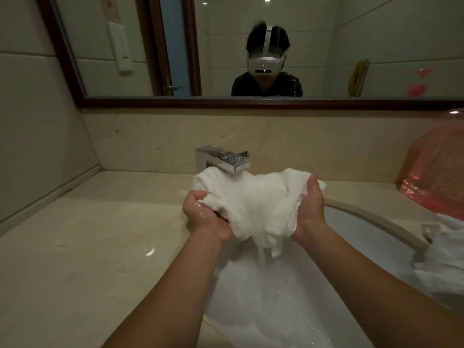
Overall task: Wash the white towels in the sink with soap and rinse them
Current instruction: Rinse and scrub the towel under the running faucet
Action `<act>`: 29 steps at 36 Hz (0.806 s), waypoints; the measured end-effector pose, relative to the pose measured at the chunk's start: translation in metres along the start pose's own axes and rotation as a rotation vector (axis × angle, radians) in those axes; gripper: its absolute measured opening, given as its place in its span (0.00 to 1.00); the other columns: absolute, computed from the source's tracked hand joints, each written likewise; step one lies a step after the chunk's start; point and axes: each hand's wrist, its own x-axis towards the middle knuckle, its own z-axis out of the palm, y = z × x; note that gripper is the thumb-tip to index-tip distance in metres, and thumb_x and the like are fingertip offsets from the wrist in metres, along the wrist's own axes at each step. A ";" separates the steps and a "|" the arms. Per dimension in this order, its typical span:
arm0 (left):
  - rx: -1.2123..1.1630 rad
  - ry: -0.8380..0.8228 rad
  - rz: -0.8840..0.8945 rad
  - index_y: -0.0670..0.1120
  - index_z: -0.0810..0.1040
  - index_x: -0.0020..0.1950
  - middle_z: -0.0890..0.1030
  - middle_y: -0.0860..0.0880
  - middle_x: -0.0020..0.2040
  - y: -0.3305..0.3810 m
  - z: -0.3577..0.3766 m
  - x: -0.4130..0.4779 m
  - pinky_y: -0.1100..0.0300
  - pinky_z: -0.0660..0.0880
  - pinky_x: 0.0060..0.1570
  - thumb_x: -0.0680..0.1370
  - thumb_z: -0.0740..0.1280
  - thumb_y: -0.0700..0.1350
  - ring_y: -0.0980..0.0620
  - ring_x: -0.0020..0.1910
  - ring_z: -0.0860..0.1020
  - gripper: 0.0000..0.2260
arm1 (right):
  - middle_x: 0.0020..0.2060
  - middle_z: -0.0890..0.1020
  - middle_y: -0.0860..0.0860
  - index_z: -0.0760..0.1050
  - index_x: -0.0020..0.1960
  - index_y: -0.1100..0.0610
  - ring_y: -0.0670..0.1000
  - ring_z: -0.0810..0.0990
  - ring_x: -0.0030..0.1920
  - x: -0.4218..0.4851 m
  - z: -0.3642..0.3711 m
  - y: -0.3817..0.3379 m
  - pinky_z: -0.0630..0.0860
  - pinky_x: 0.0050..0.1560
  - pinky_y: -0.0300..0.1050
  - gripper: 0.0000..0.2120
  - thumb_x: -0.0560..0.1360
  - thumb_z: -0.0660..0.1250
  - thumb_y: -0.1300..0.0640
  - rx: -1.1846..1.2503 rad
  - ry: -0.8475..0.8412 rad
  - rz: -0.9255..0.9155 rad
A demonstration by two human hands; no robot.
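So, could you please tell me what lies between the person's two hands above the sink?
In the head view, the bunched wet white towel fills the gap, gripped by left hand and right hand.

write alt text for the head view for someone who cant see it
Two bare hands, the left hand and right hand, hold a bunched wet white towel just under a chrome faucet, water dripping into the sink below. More white cloth lies on the sink's right edge beside a pink container.

no readable text, labels, brands or numbers on anything in view
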 end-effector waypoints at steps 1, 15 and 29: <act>-0.035 -0.029 0.022 0.49 0.75 0.36 0.76 0.47 0.37 0.001 -0.002 0.000 0.60 0.75 0.41 0.72 0.59 0.45 0.46 0.36 0.77 0.08 | 0.58 0.87 0.61 0.83 0.65 0.56 0.64 0.85 0.59 -0.002 0.002 0.003 0.78 0.64 0.61 0.35 0.81 0.57 0.28 -0.016 -0.051 0.042; -0.275 0.132 0.220 0.45 0.87 0.61 0.88 0.44 0.58 0.032 -0.021 -0.009 0.44 0.81 0.60 0.80 0.61 0.50 0.38 0.59 0.85 0.19 | 0.55 0.89 0.55 0.79 0.67 0.53 0.60 0.88 0.55 0.006 0.009 0.057 0.84 0.56 0.62 0.21 0.83 0.65 0.39 -0.397 -0.107 0.087; -0.347 0.170 0.238 0.48 0.85 0.51 0.88 0.45 0.50 0.041 -0.022 -0.005 0.52 0.80 0.52 0.85 0.57 0.51 0.45 0.56 0.85 0.17 | 0.55 0.87 0.57 0.75 0.71 0.53 0.61 0.88 0.52 -0.015 0.045 0.084 0.84 0.56 0.65 0.26 0.81 0.66 0.36 -0.385 -0.028 0.145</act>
